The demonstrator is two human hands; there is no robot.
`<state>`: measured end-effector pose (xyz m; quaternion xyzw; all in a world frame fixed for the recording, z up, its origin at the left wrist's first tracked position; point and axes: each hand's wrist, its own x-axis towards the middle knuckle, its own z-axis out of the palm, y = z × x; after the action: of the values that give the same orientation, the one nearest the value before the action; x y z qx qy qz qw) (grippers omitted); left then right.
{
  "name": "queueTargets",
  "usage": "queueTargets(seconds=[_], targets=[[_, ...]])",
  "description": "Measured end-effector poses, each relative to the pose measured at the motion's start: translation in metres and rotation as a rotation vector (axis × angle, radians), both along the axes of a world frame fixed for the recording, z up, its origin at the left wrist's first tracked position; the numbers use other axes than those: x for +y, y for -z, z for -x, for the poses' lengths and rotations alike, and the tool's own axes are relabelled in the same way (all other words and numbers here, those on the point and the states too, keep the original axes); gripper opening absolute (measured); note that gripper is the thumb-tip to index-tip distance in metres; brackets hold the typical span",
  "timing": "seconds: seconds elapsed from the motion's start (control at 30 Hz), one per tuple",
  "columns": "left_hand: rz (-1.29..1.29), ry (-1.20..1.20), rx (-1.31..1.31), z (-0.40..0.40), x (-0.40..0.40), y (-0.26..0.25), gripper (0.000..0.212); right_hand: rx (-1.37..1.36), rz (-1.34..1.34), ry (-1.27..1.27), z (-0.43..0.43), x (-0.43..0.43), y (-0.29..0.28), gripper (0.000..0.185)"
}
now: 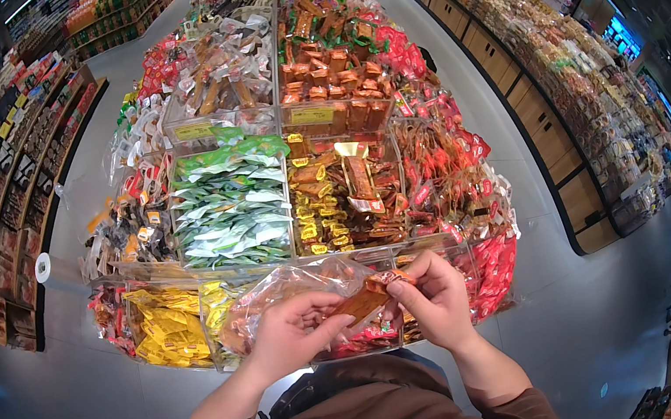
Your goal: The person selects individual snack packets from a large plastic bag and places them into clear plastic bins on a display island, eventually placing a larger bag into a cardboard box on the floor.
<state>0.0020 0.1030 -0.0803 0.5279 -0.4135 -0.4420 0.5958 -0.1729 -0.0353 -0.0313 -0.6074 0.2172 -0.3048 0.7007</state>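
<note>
Between my two hands is a brown packaged snack with an orange-red printed end. My left hand grips its left end between thumb and fingers. At the other end, my right hand pinches the printed wrapper. A clear plastic bag lies behind and beside my left hand, over the front bins; whether that hand also holds the bag I cannot tell. Just beyond the hands, a larger brown packaged snack with a gold top lies on the small brown and yellow packs.
Yellow packets fill a front bin at the left. Green and white packets sit behind the clear divider. Red packets stand at the right. Shelving and wooden cabinets flank the island.
</note>
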Motion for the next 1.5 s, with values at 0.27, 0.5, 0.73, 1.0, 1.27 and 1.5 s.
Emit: queueTargets(seconds=[0.27,0.5,0.73,1.0,1.27,1.5], targets=[[0.022,0.271,0.327,0.048,-0.06,-0.044,0.039,-0.286,-0.35,0.003,0.056,-0.065,-0.007,0.011],[0.01,0.242,0.151,0.085,-0.105,-0.053,0.034,-0.272,-0.396,0.061,0.089,-0.11,-0.013,0.015],[0.021,0.198,-0.058,0.093,-0.14,-0.068,0.045,-0.399,-0.47,-0.085,0.107,-0.162,0.009,0.01],[0.12,-0.023,-0.453,0.126,-0.172,-0.1,0.059,-0.891,-0.359,-0.28,0.089,-0.199,0.034,0.015],[0.296,-0.082,-0.727,0.142,-0.183,-0.108,0.046,-1.017,-0.417,-0.447,0.074,-0.221,0.026,0.021],[0.335,-0.145,-0.924,0.138,-0.185,-0.106,0.046,-0.624,0.169,-0.235,0.092,-0.243,0.016,0.015]])
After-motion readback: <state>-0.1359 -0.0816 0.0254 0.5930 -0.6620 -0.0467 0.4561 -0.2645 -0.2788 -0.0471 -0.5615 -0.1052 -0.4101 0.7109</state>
